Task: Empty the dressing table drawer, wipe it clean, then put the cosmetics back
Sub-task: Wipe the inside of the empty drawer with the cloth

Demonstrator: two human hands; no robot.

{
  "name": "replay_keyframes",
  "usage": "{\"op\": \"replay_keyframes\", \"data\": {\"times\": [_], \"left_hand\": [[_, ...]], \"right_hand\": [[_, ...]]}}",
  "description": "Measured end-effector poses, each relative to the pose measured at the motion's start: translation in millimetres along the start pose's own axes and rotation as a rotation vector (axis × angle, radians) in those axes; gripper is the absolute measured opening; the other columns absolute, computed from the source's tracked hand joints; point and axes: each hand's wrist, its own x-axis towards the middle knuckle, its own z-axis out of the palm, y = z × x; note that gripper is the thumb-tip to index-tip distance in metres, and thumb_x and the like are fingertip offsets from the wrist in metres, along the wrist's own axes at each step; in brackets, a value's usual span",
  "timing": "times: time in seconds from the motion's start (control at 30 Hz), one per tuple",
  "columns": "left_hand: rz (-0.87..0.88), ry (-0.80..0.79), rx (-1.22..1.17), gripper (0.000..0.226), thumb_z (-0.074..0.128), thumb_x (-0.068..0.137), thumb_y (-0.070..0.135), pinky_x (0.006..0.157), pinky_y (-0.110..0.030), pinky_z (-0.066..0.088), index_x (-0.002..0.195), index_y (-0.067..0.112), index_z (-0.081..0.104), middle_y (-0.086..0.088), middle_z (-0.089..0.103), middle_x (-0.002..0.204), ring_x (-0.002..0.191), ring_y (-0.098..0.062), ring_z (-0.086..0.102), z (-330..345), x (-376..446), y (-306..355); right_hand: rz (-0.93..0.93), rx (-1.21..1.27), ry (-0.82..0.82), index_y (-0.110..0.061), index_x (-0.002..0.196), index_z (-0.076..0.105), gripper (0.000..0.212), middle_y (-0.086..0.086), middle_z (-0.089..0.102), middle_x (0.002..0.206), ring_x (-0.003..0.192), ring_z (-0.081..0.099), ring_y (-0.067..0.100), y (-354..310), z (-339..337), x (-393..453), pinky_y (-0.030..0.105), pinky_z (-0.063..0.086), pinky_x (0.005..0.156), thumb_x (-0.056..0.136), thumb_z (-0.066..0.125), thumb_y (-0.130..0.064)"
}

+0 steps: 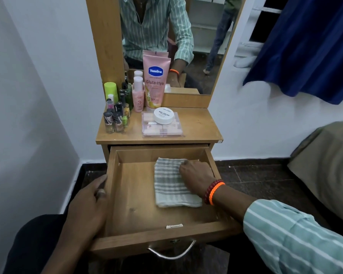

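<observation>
On the wooden worktop (198, 125) below the mirror stood the cosmetics (139, 103), bottles crowding each other. The open drawer (135, 194) held only a striped cloth (170, 186); the right hand (196, 173) pressed it, fingertips hidden, while the left hand (87, 208) gripped the drawer's side, fingers curled over

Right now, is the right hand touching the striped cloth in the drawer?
Touching. The head view shows the right hand resting on the striped cloth, fingers over its far edge, inside the drawer.
</observation>
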Motion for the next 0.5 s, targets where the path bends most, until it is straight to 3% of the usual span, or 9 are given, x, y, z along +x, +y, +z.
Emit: {"op": "replay_keyframes", "data": {"times": [0.13, 0.37, 0.5], "left_hand": [[-0.014, -0.002, 0.005, 0.045, 0.038, 0.106, 0.016, 0.101, -0.049, 0.041, 0.147, 0.034, 0.047, -0.007, 0.055, 0.141, 0.114, -0.020, 0.051, 1, 1, -1], [-0.019, -0.003, 0.004, 0.046, 0.039, 0.106, 0.016, 0.103, -0.048, 0.040, 0.148, 0.032, 0.047, -0.007, 0.055, 0.143, 0.125, -0.027, 0.051, 0, -3, 1], [-0.005, -0.006, 0.004, 0.046, 0.040, 0.105, 0.016, 0.103, -0.047, 0.042, 0.148, 0.029, 0.047, -0.007, 0.056, 0.142, 0.125, -0.027, 0.052, -1, -4, 1]], "right_hand": [[0.016, 0.000, 0.050, -0.013, 0.099, 0.071, 0.030, 0.011, 0.073, 0.104, 0.090, 0.073, 0.029, 5, -16, -13, 0.036, 0.054, 0.066, 0.100, 0.043, -0.003], [0.059, 0.062, -0.124, -0.010, 0.122, 0.066, 0.027, 0.011, 0.067, 0.123, 0.110, 0.068, 0.030, -21, -12, -30, 0.041, 0.057, 0.088, 0.103, 0.048, -0.016], [0.116, 0.148, -0.261, -0.009, 0.120, 0.068, 0.028, 0.012, 0.070, 0.122, 0.110, 0.068, 0.029, -30, -14, -48, 0.039, 0.054, 0.085, 0.099, 0.049, -0.013]]}}
